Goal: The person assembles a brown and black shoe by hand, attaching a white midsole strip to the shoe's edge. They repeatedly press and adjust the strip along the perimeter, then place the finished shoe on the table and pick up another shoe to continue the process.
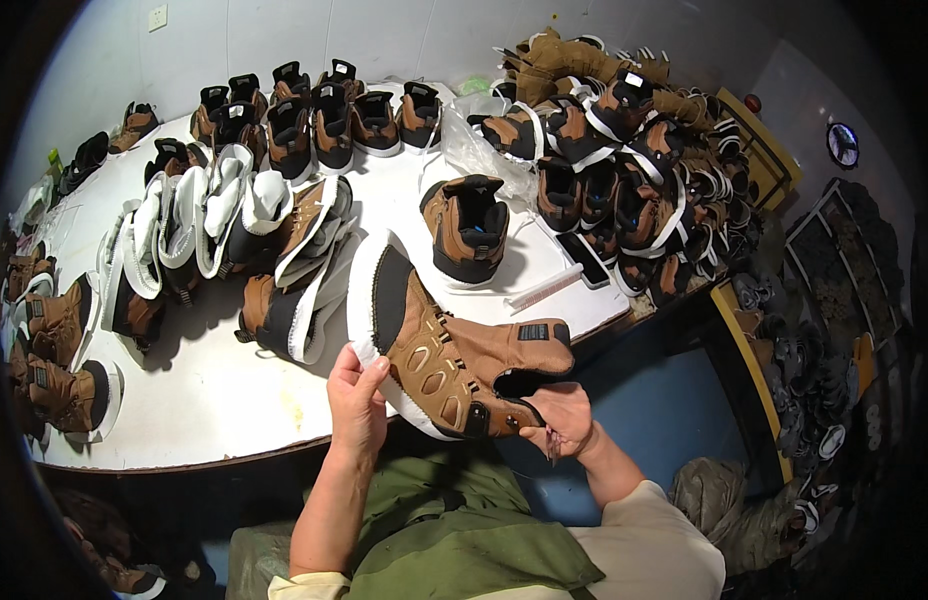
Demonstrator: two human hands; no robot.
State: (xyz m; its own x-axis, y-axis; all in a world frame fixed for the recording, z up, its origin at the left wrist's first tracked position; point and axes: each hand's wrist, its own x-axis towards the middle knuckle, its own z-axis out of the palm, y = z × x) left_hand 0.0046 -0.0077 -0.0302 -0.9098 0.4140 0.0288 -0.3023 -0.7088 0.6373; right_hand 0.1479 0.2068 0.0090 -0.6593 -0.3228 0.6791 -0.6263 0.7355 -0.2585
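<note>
A brown and black shoe upper [436,362] with a broad white rim is held on its side over the table's front edge, toe pointing to the far left. My left hand [359,395] is closed on the white rim near the toe, thumb on top. At the ankle opening, my right hand [562,415] grips the upper's heel side. A small thin metallic thing [553,444] shows under the right fingers; its kind is unclear. Just beyond the held upper, a brown and black shoe [468,230] stands upright on the white table [214,400].
White-rimmed uppers [199,225] lie in a row at left, with finished-looking shoes [314,125] behind. Heaped uppers [624,150] fill the right side. A phone [583,261] and a pale strip [543,289] lie near the right edge. Grey shoes [784,345] sit on a rack beyond.
</note>
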